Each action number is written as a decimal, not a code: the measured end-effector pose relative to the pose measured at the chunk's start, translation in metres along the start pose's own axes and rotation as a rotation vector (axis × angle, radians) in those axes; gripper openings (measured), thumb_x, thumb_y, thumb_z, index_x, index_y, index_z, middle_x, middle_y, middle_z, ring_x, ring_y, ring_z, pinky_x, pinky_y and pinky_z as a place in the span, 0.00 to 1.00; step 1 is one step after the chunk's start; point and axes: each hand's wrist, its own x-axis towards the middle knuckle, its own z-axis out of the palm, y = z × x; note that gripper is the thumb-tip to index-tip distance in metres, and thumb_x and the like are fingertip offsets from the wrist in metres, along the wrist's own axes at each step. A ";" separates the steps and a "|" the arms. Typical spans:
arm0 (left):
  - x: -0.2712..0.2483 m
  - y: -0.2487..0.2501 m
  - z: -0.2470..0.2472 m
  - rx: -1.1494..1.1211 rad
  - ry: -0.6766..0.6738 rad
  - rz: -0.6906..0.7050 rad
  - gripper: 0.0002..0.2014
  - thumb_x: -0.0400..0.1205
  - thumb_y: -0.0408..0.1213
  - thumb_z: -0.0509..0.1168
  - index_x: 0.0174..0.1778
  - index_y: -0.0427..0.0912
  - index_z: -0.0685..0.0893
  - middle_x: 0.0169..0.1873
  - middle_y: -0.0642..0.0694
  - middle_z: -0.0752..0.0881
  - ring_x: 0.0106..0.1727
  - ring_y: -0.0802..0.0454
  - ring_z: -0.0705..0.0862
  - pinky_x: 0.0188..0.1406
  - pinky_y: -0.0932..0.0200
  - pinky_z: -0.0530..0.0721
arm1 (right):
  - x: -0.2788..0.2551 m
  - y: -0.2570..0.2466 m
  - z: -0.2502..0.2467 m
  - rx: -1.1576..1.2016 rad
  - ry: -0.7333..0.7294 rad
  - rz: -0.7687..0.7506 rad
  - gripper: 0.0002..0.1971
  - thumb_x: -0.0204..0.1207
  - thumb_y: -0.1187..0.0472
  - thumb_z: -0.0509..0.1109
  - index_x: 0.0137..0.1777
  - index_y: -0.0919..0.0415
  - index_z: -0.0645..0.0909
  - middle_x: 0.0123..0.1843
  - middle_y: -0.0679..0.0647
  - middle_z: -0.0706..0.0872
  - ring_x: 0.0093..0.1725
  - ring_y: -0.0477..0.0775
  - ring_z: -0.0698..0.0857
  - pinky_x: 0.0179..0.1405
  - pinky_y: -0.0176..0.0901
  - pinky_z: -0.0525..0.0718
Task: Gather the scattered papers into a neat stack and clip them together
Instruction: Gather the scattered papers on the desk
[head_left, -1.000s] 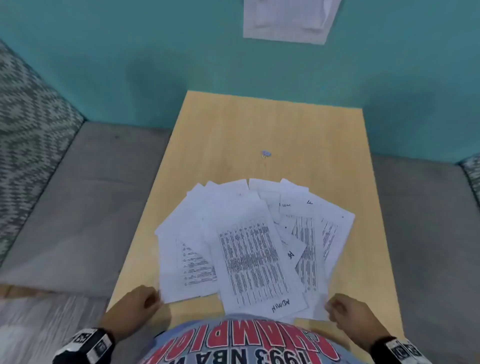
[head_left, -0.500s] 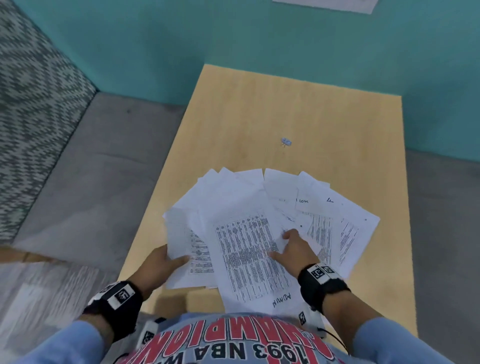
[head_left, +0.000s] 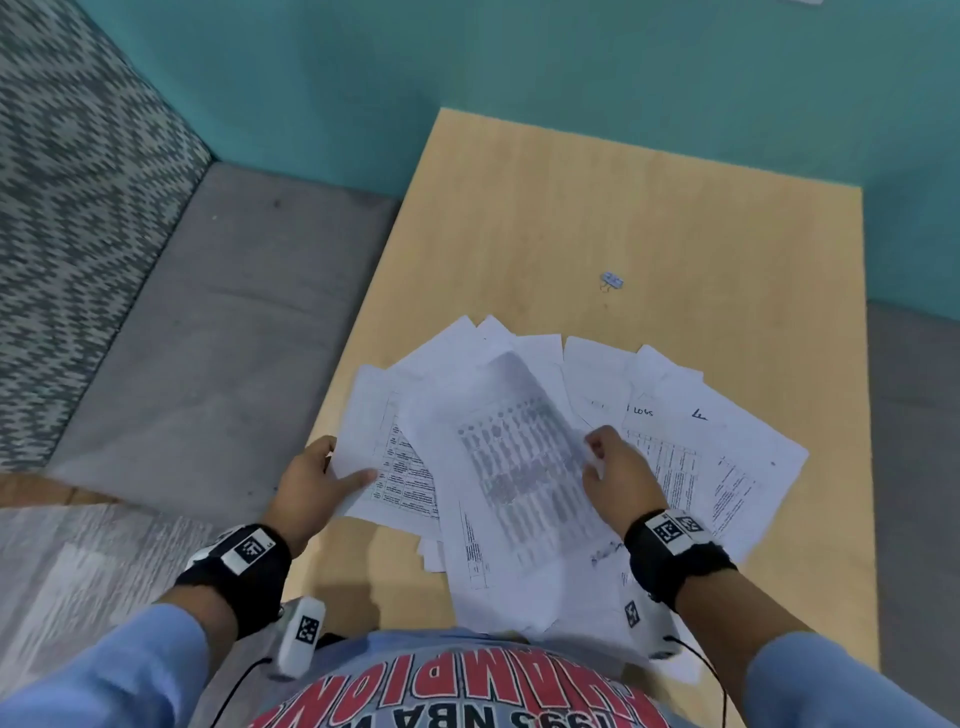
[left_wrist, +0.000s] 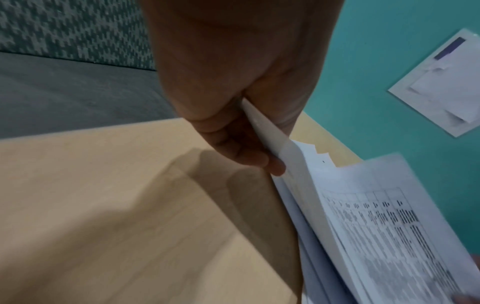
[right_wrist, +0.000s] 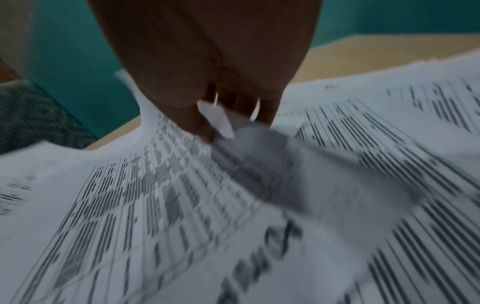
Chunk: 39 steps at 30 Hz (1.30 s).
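Since half a second ago, both hands' grip closed: left hand (head_left: 311, 486) pinching left sheets (head_left: 387, 457), right hand (head_left: 615, 473) lifting top sheet (head_left: 519, 467); gathering begun, clip (head_left: 612, 280) untouched on desk (head_left: 571, 208).

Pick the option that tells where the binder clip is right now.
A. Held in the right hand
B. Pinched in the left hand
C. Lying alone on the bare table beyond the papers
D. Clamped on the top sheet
C: the binder clip lies by itself on the table, beyond the spread papers, while the left hand and the right hand each grip sheets.
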 end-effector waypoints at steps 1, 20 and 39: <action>0.004 0.003 -0.003 0.014 -0.012 0.012 0.14 0.79 0.34 0.83 0.57 0.45 0.89 0.51 0.50 0.96 0.50 0.53 0.95 0.44 0.59 0.90 | 0.009 -0.002 -0.002 -0.067 0.045 -0.001 0.19 0.78 0.56 0.75 0.68 0.57 0.79 0.60 0.59 0.85 0.59 0.64 0.85 0.59 0.58 0.86; 0.006 0.026 -0.008 -0.640 -0.249 -0.173 0.25 0.85 0.34 0.74 0.80 0.43 0.82 0.73 0.42 0.91 0.73 0.40 0.90 0.66 0.43 0.93 | 0.012 -0.033 0.017 0.285 -0.089 0.156 0.16 0.77 0.51 0.80 0.52 0.58 0.78 0.38 0.50 0.78 0.33 0.47 0.77 0.28 0.36 0.74; 0.019 0.002 0.055 -0.041 -0.161 -0.326 0.30 0.74 0.49 0.87 0.33 0.48 0.66 0.28 0.51 0.63 0.28 0.52 0.61 0.35 0.58 0.63 | -0.011 -0.055 0.030 0.695 -0.338 0.245 0.35 0.81 0.46 0.76 0.83 0.56 0.68 0.77 0.50 0.78 0.78 0.56 0.76 0.80 0.50 0.71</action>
